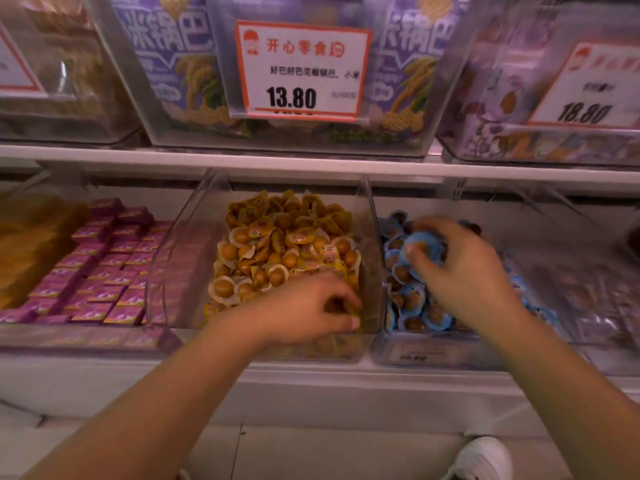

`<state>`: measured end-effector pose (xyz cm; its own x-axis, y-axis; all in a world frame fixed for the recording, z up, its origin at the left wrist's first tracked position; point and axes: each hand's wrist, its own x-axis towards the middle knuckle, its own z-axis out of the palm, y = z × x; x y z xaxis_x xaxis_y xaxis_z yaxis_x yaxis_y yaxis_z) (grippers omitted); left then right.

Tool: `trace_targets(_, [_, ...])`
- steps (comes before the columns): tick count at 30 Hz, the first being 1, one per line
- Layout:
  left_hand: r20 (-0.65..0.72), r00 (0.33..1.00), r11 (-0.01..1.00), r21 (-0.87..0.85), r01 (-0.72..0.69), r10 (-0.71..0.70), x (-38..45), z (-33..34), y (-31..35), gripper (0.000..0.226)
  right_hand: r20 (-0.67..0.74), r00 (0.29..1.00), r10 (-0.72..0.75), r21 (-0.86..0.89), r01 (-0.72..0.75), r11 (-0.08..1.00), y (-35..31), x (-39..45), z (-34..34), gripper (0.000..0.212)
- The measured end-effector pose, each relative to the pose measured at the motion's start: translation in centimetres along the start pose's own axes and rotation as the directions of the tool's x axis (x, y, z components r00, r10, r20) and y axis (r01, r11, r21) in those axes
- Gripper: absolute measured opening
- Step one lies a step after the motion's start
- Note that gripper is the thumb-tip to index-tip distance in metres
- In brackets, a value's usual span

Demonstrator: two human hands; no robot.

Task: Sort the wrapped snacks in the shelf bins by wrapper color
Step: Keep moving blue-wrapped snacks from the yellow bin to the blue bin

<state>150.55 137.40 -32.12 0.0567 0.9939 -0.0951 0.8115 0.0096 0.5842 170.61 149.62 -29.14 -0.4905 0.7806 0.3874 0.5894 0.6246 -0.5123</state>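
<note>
A clear middle bin (194, 237) holds several yellow-wrapped snacks (284, 244). The clear bin to its right (433, 351) holds several blue-wrapped snacks (415, 299). My left hand (308, 310) reaches into the front right corner of the yellow bin, its fingers curled round a yellow-wrapped snack (337, 306). My right hand (464, 268) is over the blue bin and grips a blue-wrapped snack (420, 247) between thumb and fingers.
Pink boxed snacks (100, 271) fill the bin at left. A bin of brownish packets (588, 292) stands at far right. The upper shelf (311, 164) carries clear bins with purple bags and a price tag (301, 71). A white shoe (485, 459) shows on the floor.
</note>
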Motion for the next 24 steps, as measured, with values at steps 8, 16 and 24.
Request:
trace_targets(8, [0.252, 0.944, 0.929, 0.351, 0.116, -0.214, 3.1, 0.5, -0.5, 0.041, 0.127, 0.979, -0.156, -0.071, 0.166, 0.983, 0.5, -0.9, 3.0, 0.026])
trace_targets(16, [0.023, 0.969, 0.879, 0.427, 0.212, -0.245, 0.1, -2.2, -3.1, 0.022, 0.186, 0.982, 0.005, 0.043, -0.013, 0.999, 1.2, -0.3, 2.5, 0.025])
trace_targets(24, [-0.026, 0.946, 0.895, 0.319, 0.313, -0.322, -3.6, -5.5, -4.5, 0.02, 0.042, 0.984, -0.173, 0.072, 0.169, 0.983, -0.3, -1.0, 1.9, 0.021])
